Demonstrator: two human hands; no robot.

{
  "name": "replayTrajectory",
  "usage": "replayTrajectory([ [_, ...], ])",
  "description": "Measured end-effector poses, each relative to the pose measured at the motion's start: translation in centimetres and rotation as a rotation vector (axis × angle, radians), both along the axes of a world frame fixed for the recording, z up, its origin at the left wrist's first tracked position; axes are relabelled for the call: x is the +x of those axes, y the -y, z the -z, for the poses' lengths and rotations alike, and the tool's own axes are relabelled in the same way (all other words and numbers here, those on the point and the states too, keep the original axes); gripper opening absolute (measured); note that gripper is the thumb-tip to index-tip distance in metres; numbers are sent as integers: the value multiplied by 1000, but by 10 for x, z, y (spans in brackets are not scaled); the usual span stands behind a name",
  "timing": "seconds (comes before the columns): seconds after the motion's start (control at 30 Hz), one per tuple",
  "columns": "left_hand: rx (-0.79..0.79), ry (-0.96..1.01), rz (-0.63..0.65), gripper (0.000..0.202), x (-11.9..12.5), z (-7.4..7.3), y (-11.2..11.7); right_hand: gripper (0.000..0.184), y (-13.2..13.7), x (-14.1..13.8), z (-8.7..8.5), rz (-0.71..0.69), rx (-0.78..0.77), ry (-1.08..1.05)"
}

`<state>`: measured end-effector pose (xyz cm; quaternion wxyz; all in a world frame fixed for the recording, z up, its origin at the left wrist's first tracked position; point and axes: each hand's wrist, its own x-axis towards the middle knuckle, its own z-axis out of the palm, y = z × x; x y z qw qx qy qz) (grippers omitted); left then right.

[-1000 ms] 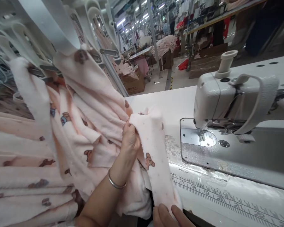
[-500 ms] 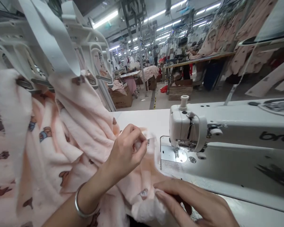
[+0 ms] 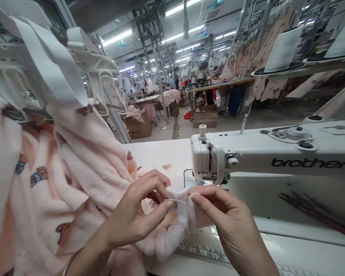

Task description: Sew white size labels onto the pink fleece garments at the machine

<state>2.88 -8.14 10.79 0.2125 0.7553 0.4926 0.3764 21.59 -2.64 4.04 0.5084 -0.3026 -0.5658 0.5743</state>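
Observation:
My left hand (image 3: 139, 211) pinches a small white label (image 3: 177, 200), seen nearly edge-on as a thin strip between thumb and forefinger. Dark print shows just below it. Thumb and fingers of my right hand (image 3: 232, 216) are closed on the edge of a pale pink fleece garment (image 3: 171, 243), to the right of the label. The fluffy, whitish edge of the fleece curls down between both hands. Just behind the fingers is the white sewing machine (image 3: 204, 157); its needle area is partly hidden by my right hand and the cloth.
At left, pink printed fleece (image 3: 83, 153) hangs from white clamps (image 3: 107, 88) with a white strap (image 3: 51, 65). A printed ruler (image 3: 207, 255) runs along the table's near edge. Thread cones (image 3: 284, 50) stand at upper right. Cardboard boxes (image 3: 138, 126) sit on the floor beyond.
My right hand has moved up and taken the fleece edge close to my left hand. The cloth is lifted in front of the needle area. The view has shifted right.

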Motion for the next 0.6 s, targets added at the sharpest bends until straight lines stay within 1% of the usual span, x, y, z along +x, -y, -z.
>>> replayTrajectory([
  [0.1,-2,-73,14,5,-3,-5,4,17,2,-2,1,17,32,-19],
  [0.17,10,-87,21,6,-1,-10,9,17,5,-4,0,46,62,-22],
  [0.27,5,-104,37,7,7,-17,16,16,13,-7,-6,131,101,-34],
  [0.33,-8,-153,31,9,15,-18,20,16,19,-8,-9,194,95,-44],
  [0.43,-12,-176,14,11,26,-13,23,16,26,-9,-10,235,79,-59],
  [0.53,-24,-140,9,12,33,-4,24,14,28,-9,-5,219,147,-55],
  [0.6,0,-122,-5,13,37,4,23,15,27,-9,-2,195,181,-38],
])
